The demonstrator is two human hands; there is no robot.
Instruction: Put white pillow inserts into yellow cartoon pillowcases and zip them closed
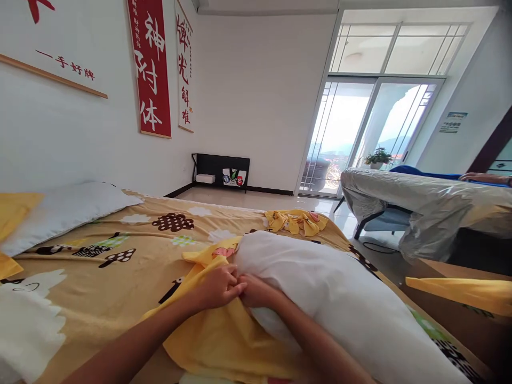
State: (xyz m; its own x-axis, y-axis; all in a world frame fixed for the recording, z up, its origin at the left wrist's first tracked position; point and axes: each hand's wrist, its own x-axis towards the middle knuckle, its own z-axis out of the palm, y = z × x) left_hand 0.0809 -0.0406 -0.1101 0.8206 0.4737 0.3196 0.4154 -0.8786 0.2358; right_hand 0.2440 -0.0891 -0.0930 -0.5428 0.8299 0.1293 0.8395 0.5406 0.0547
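Observation:
My left hand [219,286] is closed on a yellow pillowcase [224,338], which hangs in loose folds below the fingers and spreads over the bed. Against it, knuckles touching, my right hand [256,292] is closed too and seems to pinch the pillowcase's edge; its fingertips are hidden. A plump white pillow [320,282] lies directly behind and to the right of my right hand, beneath the right forearm. A pink print shows on the pillowcase's far end.
The bed has a tan patterned sheet [140,266]. A crumpled yellow cloth [296,222] lies at its far edge, another white pillow [80,210] at left. Yellow fabric [460,293] shows at right. A plastic-covered table [420,194] stands beyond, with someone's hand [480,177] at its far side.

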